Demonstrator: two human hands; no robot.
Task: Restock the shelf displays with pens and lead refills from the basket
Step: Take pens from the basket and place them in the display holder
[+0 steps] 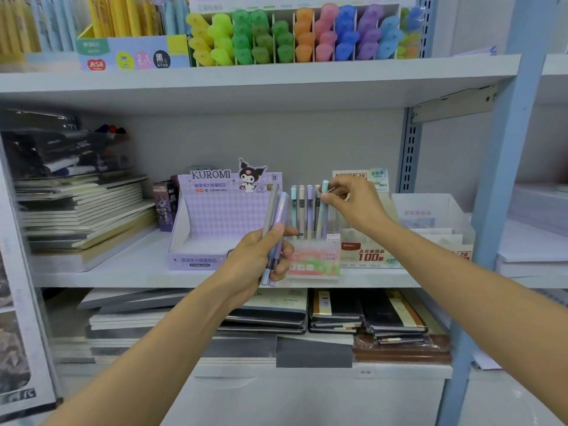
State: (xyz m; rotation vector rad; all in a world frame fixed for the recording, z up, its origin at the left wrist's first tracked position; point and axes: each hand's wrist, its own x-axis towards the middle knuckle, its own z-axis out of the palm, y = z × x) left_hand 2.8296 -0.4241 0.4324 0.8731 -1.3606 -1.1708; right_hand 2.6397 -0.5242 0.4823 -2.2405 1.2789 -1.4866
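**Pen going into shelf display, both hands busy**

A teal-capped pen (325,187) is pinched near its top between thumb and fingers (330,200) of the right hand (353,207). The pen leans slightly, its lower end down among the row of pens (302,210) standing upright in the Fruit Soda pen box (313,261). Can't tell if it is fully seated. That row has pastel caps: teal, beige, purple, grey.

The left hand (261,256) is just left of the box, in front of it. Its fingers are curled round a bunch of pens (276,219), thumb pressed across them. The bunch points up and slightly right, w/ grey and lilac barrels showing and the tips poking out below the palm.

The pen box sits at the front of the middle shelf (123,275). Just beside it on the left is a lilac Kuromi display box (221,210) w/ a cartoon character on its back card. Touching it on the right is a lead-refill box (370,256) marked 2B and 100, and past that a white cardboard tray (430,210).

Far left of the same shelf is a tilted stack of notebooks (83,210), blurred. The top shelf holds a rack of highlighters (307,35) sorted yellow, green, orange, pink, blue, purple, w/ more pen packs to the left. The lower shelf holds dark-covered notebooks (338,312) in flat piles. A pale blue shelf upright (507,179) runs down the right side.
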